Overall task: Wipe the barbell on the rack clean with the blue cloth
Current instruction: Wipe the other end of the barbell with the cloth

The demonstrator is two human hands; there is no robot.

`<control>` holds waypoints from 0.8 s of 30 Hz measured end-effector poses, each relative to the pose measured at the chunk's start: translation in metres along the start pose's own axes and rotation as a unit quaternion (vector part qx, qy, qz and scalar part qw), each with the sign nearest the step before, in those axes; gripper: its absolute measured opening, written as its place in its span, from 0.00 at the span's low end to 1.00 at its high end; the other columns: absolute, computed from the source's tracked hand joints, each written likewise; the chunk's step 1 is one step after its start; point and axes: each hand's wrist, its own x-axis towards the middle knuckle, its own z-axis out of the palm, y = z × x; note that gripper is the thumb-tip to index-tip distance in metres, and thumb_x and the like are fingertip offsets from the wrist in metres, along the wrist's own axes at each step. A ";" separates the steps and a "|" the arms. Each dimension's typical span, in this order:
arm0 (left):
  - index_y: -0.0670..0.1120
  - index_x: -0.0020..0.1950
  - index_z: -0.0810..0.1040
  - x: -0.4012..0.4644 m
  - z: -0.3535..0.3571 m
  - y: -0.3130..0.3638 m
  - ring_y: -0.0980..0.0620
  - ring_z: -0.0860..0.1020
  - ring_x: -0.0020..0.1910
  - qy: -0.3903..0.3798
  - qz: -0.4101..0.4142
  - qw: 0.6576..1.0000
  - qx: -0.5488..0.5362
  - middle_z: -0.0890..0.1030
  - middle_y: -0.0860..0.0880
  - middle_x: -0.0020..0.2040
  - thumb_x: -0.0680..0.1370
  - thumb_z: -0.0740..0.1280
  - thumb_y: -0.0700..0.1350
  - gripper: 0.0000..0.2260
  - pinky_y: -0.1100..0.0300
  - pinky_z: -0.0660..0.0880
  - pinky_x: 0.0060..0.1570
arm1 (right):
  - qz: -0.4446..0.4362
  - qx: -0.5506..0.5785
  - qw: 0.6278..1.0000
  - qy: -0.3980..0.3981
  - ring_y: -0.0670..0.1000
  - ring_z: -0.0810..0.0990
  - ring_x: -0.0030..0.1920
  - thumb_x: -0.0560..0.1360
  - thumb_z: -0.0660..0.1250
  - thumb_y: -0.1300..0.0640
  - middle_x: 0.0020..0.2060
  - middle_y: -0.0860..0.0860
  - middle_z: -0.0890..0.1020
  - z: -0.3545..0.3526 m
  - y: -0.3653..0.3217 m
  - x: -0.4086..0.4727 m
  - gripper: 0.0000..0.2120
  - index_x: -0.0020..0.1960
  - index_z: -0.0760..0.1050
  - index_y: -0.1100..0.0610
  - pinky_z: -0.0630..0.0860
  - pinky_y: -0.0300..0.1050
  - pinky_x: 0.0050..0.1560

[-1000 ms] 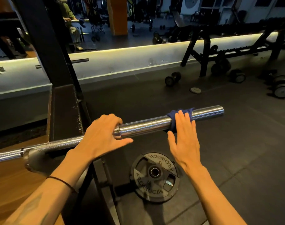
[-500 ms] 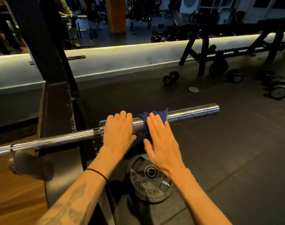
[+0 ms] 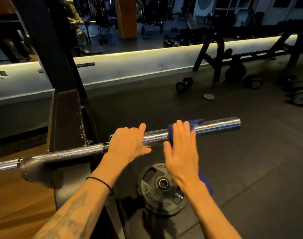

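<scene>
The chrome barbell (image 3: 218,125) lies across the rack hook (image 3: 38,171), its bare sleeve pointing right. My left hand (image 3: 128,144) rests over the inner end of the sleeve, fingers curled round the bar, index finger raised. My right hand (image 3: 181,149) lies flat with straight fingers, pressing the blue cloth (image 3: 193,124) against the sleeve. The cloth wraps over the bar, and a loose end hangs down behind my right wrist.
The black rack upright (image 3: 66,109) stands just left of my hands. A black weight plate (image 3: 161,187) lies on the rubber floor under the sleeve. Dumbbells (image 3: 184,84) and a dumbbell rack (image 3: 216,54) stand at the back right. Wooden flooring (image 3: 12,204) is at lower left.
My right hand slid the cloth right along the sleeve, away from my left hand. My left hand stays on the sleeve's inner end.
</scene>
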 end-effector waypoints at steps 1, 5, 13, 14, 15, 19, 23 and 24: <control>0.51 0.60 0.65 0.000 0.000 0.001 0.53 0.73 0.37 0.003 -0.002 1.000 -0.013 0.79 0.52 0.47 0.75 0.64 0.67 0.24 0.58 0.69 0.38 | -0.024 0.011 0.999 -0.020 0.53 0.48 0.82 0.82 0.55 0.47 0.81 0.55 0.59 0.005 -0.008 -0.004 0.31 0.81 0.58 0.60 0.43 0.51 0.81; 0.52 0.58 0.69 -0.001 0.001 0.003 0.54 0.73 0.48 0.019 0.004 0.999 -0.033 0.73 0.53 0.53 0.74 0.67 0.63 0.21 0.59 0.66 0.39 | -0.098 -0.028 0.993 -0.061 0.51 0.51 0.82 0.82 0.56 0.48 0.81 0.53 0.59 -0.002 0.000 -0.005 0.31 0.81 0.57 0.58 0.46 0.51 0.81; 0.50 0.57 0.75 0.006 -0.001 -0.007 0.56 0.71 0.41 -0.022 0.045 0.997 -0.059 0.69 0.53 0.49 0.73 0.67 0.65 0.22 0.61 0.66 0.38 | 0.028 -0.082 0.996 -0.004 0.53 0.55 0.81 0.81 0.51 0.45 0.79 0.55 0.64 -0.042 0.075 0.014 0.30 0.80 0.61 0.59 0.45 0.52 0.81; 0.50 0.56 0.75 0.009 -0.002 -0.010 0.56 0.72 0.39 -0.035 0.053 0.996 -0.063 0.70 0.54 0.48 0.73 0.67 0.67 0.23 0.61 0.67 0.38 | 0.049 -0.077 0.996 0.004 0.55 0.56 0.81 0.81 0.50 0.44 0.78 0.56 0.65 -0.040 0.070 0.016 0.31 0.79 0.63 0.60 0.46 0.53 0.81; 0.51 0.55 0.74 0.011 -0.002 -0.012 0.55 0.73 0.39 -0.045 0.061 0.995 -0.068 0.71 0.54 0.48 0.72 0.66 0.69 0.24 0.60 0.69 0.38 | 0.061 -0.066 0.996 0.008 0.56 0.57 0.80 0.81 0.49 0.44 0.77 0.56 0.66 -0.037 0.061 0.019 0.31 0.78 0.64 0.60 0.46 0.55 0.81; 0.54 0.55 0.70 0.014 0.000 -0.019 0.54 0.78 0.42 -0.047 0.063 0.988 -0.130 0.78 0.55 0.48 0.70 0.67 0.71 0.25 0.56 0.77 0.46 | -0.007 0.017 1.000 -0.025 0.55 0.53 0.82 0.82 0.54 0.44 0.79 0.55 0.64 -0.012 0.012 0.008 0.30 0.79 0.63 0.61 0.48 0.56 0.81; 0.57 0.55 0.74 0.023 -0.001 -0.021 0.53 0.79 0.44 -0.097 0.058 0.983 -0.148 0.81 0.55 0.48 0.68 0.68 0.72 0.26 0.55 0.77 0.46 | -0.118 -0.021 0.989 -0.083 0.51 0.50 0.82 0.83 0.55 0.47 0.81 0.53 0.60 -0.015 0.019 -0.001 0.30 0.81 0.58 0.59 0.47 0.51 0.81; 0.57 0.55 0.75 0.026 -0.001 -0.023 0.54 0.78 0.44 -0.125 0.054 0.976 -0.168 0.80 0.55 0.48 0.67 0.68 0.73 0.26 0.57 0.75 0.44 | -0.132 -0.053 0.986 -0.092 0.52 0.52 0.82 0.83 0.54 0.47 0.81 0.53 0.61 -0.021 0.028 0.003 0.30 0.81 0.58 0.59 0.48 0.52 0.81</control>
